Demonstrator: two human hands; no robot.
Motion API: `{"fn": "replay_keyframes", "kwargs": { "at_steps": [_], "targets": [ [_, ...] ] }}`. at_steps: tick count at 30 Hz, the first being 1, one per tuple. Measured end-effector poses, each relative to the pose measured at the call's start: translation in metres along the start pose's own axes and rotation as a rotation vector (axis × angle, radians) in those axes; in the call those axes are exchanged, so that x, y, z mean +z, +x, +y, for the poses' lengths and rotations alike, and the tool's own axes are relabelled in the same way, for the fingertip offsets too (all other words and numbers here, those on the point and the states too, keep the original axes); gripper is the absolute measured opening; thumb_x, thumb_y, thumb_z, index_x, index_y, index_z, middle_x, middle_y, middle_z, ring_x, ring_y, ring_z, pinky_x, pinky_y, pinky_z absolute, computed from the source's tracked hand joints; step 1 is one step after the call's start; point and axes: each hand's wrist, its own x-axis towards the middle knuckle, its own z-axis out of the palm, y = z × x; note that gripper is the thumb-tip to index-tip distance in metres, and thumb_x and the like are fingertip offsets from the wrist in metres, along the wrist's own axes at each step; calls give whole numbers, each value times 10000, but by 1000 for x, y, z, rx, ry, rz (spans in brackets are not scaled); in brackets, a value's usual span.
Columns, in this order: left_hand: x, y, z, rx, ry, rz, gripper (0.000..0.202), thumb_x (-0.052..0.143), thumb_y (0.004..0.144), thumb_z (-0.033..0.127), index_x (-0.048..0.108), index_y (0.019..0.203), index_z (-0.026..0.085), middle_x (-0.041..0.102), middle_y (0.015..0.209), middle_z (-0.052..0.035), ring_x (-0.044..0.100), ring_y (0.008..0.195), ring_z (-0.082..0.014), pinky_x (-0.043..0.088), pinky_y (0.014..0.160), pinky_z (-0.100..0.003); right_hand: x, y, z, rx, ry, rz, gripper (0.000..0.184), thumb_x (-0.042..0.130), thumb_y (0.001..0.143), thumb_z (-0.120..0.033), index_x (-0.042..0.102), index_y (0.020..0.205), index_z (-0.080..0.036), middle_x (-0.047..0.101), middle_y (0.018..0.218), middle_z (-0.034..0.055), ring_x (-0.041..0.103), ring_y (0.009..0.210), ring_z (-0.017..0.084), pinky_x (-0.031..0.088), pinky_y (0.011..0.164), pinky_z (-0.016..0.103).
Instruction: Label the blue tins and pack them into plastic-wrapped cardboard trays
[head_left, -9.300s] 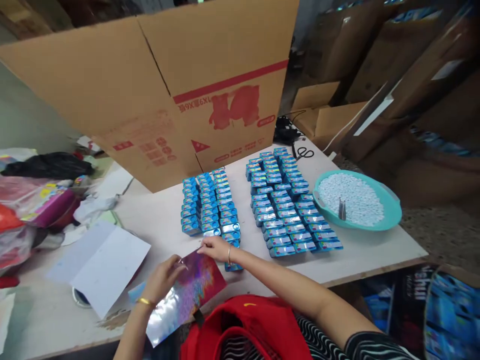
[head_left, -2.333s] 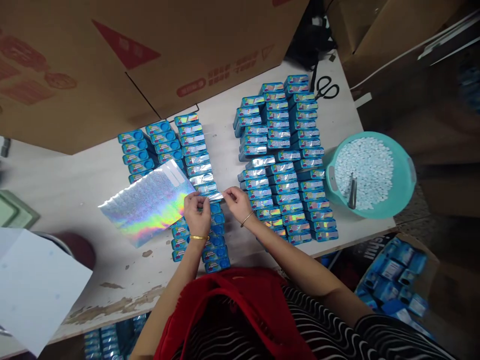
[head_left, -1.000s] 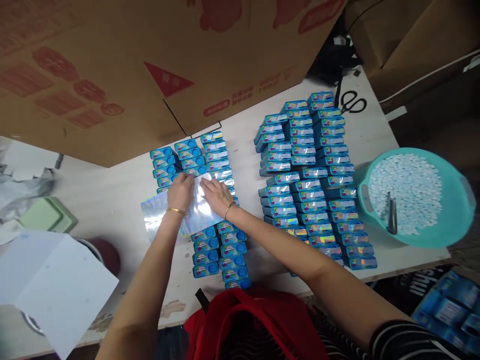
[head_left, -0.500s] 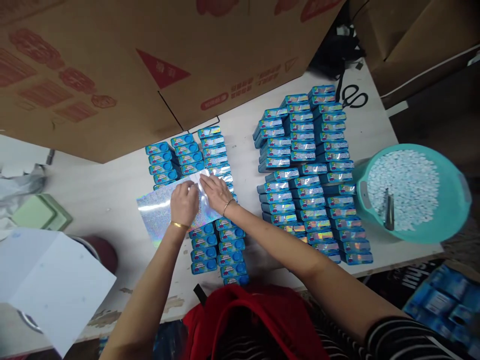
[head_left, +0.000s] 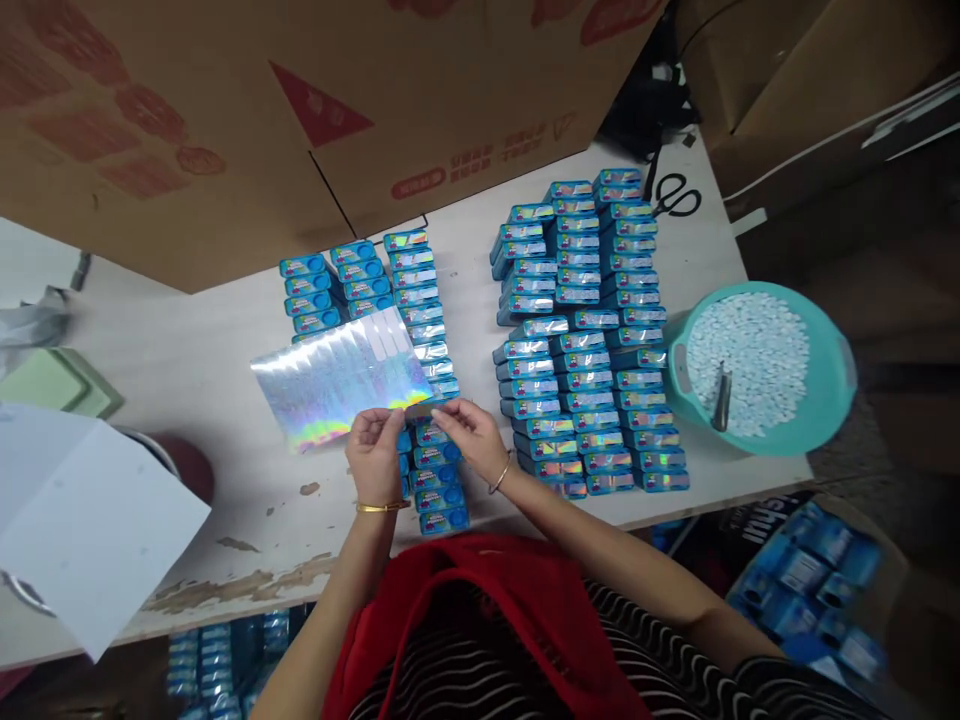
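My left hand (head_left: 375,452) pinches the near edge of a shiny holographic sticker sheet (head_left: 339,376), which lies tilted over the left block of small blue boxes (head_left: 360,290). My right hand (head_left: 470,432) is closed in a pinch at the sheet's near right corner, on a narrow holographic strip (head_left: 424,409) that stretches between both hands. Both hands hover above the near boxes of the left block. A second, larger block of blue boxes (head_left: 586,330) with shiny labels stands to the right.
A large open cardboard carton (head_left: 300,110) stands at the table's far side. A teal basin (head_left: 825,400) of white pellets with a metal tool sits at right. Scissors (head_left: 676,200) lie far right. A white sheet (head_left: 82,530) lies at left. More blue boxes (head_left: 810,570) sit below the table.
Both hands have drawn back toward me from the middle of the left block. The holographic sheet has lifted off the boxes, and a strip now shows between my fingers.
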Motion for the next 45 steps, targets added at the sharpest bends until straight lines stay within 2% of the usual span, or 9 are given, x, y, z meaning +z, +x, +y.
{"fn": "replay_keyframes", "kwargs": {
  "at_steps": [4,11,16,20,24,33,36,39,45],
  "targets": [
    [8,-15,-27,-75,47,-91,213,720,664,322,581,733,176,581,674,18,542,620,-104,448,626,-242,-12,-19,12,38,-20,108,308,512,866,-463,538,710,-198,553,664,-15,510,632,138,425,619,250],
    [19,-1,-42,376,542,-40,128,638,763,301,598,708,192,574,836,-37,544,875,-194,412,848,-375,-31,3,27,-119,-437,124,296,434,909,-374,548,701,-197,524,649,-7,479,619,141,371,601,250],
    [27,1,-45,385,881,0,137,602,799,329,629,757,200,560,981,-81,502,992,-269,339,855,-452,-35,14,45,-141,-637,104,287,428,912,-344,573,717,-192,590,707,28,536,712,169,388,686,275],
    [29,1,-46,358,966,9,178,606,790,353,574,860,193,530,1035,-102,468,1026,-298,324,849,-458,-35,17,60,-73,-561,113,267,465,889,-391,605,776,-193,599,706,17,535,677,159,401,660,262],
    [27,6,-43,339,975,67,431,670,721,412,475,1024,175,506,1071,-112,461,1039,-308,329,870,-455,-33,15,66,1,-363,166,272,524,839,-434,606,920,-188,551,659,-30,484,573,131,393,561,230],
    [22,3,-41,359,992,29,354,636,763,421,499,985,183,521,1043,-111,483,1011,-305,353,854,-452,-46,33,67,-133,-817,-130,180,431,870,-179,596,796,-187,636,799,53,572,772,189,427,695,274],
    [7,24,-28,525,849,-56,201,536,850,373,522,930,189,554,939,-82,519,920,-238,386,837,-395,-43,46,45,-209,-832,19,227,379,920,-203,602,895,-171,618,850,82,559,819,213,432,740,309],
    [-7,73,-6,688,819,-78,209,431,905,302,548,1029,180,578,973,-94,525,927,-220,396,854,-374,-21,67,13,-405,-837,85,277,359,958,-242,601,1065,-160,606,1019,113,528,961,235,422,859,356],
    [-9,169,17,788,1125,-191,320,393,895,253,620,1110,182,594,1054,-132,498,993,-281,362,868,-419,51,127,-7,-539,-1051,-239,346,356,949,-135,573,1218,-134,516,1311,123,469,1051,259,420,884,385]
  ]
}}
